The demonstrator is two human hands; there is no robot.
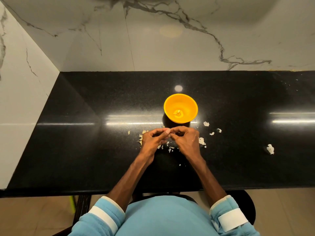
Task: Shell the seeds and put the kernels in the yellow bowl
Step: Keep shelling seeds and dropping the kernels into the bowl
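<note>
While near yellow bowl (186,103), left hand (154,138), right hand (185,137), seed (171,133) between.

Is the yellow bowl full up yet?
No, nearly empty. The yellow bowl stands upright, and only a few pale kernels lie at its bottom; the rest inside is bare yellow.

Bowl (167,103) behind shell scraps (202,141) on counter (102,150)
</note>
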